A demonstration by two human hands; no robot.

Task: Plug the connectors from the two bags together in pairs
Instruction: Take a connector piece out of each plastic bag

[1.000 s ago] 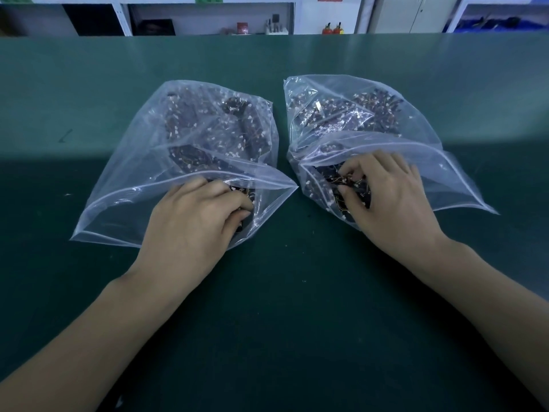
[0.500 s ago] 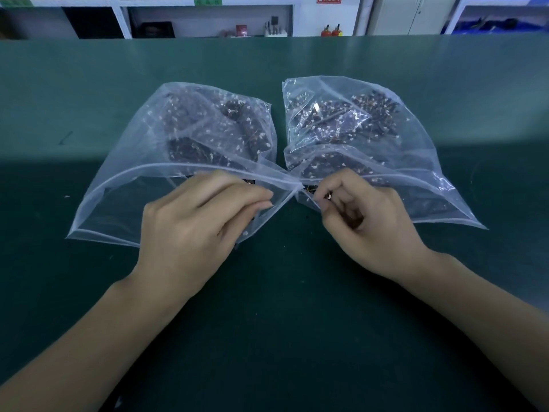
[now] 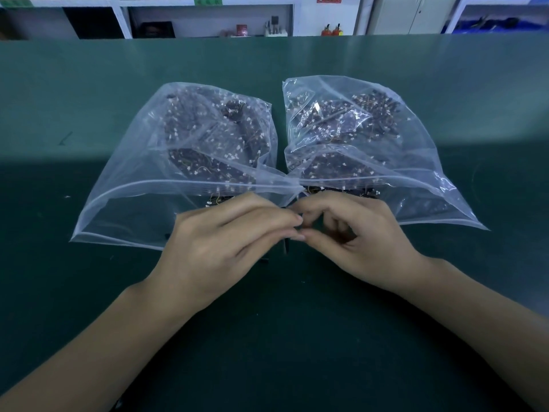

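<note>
Two clear zip bags sit side by side on the green table (image 3: 89,292), and the meeting point of their mouths is our landmark. Left of it lies the left bag (image 3: 124,185), right of it the right bag (image 3: 416,162), both slack, crinkly film that will slide and fold under any push. Each is stuffed with connectors: one dark heap (image 3: 208,138) up and left of the meeting point, another heap (image 3: 350,120) up and right of it. Those look light, small and tangly, thin wires with tiny pale plastic housings, so a careless pull could drag out a whole clump.

Just below the meeting point, the left hand (image 3: 219,245) and right hand (image 3: 353,233) come together, fingertips touching. Both have fingers curled into a pinch, and a dark piece (image 3: 286,246) pokes down between them; whatever sits right at the fingertips is too small to make out. I judge the mating of one pair is in hand. Best hold is on the stiff plastic housing, never the wire, squeezed square-on, since the pins could bend if pushed in crooked.
</note>
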